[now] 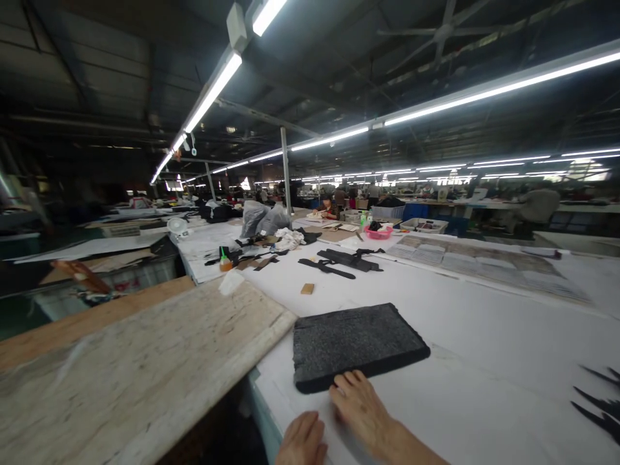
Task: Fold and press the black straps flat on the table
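Note:
A dark grey stack of fabric pieces (356,342) with a black front edge lies on the white table (484,387). My right hand (361,408) touches the stack's near edge with its fingertips, the fingers bent and close together; whether they grip anything is hidden. Just to the left and nearer to me, my left hand (303,440) rests at the table's edge, apart from the stack. Its fingers are curled, and their tips are hard to make out. Beyond the stack sits a small tan block (307,289).
Black strips (349,260), an orange glue bottle (225,260) and a pink basket (378,231) stand farther back. A stained pale board (145,374) covers the left side, with a dark gap beside the table. Black pointed pieces (600,410) lie at the right edge.

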`<state>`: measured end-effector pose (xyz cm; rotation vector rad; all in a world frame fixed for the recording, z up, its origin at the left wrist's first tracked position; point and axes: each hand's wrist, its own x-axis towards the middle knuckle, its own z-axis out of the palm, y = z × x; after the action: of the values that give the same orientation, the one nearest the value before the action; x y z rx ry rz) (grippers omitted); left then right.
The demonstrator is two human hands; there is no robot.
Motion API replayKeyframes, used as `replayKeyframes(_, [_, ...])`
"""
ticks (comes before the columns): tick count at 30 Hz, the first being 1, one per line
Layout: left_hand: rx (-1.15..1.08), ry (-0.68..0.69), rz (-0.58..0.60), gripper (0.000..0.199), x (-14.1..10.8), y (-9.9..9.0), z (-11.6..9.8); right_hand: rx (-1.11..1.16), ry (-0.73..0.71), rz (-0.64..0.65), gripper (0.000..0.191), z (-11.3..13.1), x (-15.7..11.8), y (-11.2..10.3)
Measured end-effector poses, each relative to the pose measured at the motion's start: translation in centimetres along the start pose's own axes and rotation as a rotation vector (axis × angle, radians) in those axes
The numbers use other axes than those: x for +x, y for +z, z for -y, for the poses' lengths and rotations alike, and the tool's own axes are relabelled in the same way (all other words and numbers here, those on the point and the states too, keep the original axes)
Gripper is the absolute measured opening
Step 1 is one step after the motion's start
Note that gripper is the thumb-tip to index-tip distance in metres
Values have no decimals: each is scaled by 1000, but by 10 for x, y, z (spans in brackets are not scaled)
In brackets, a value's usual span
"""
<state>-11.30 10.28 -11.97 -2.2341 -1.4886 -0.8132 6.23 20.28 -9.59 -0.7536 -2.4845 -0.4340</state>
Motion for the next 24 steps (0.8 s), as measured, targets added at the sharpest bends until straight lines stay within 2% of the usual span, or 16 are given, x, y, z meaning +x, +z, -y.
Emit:
replayKeyframes(4, [60,-71,63,36,4,3,-6,-78,-20,56,21,12,8,20])
replayKeyframes(10, [20,-299,47,35,16,23,-20,-144,-47,106,20,10,15,21])
replayKeyframes(15, [-18,-240,13,36,24,11,-25,-111,-20,217,20,11,23,8])
replayKeyframes(19, [21,-168,-80,34,24,6,-29,-36,118,368,24,16,32,-13])
replayKeyframes(24, [-53,-97,-30,27,24,-4,-44,36,199,538,26,29,33,-43])
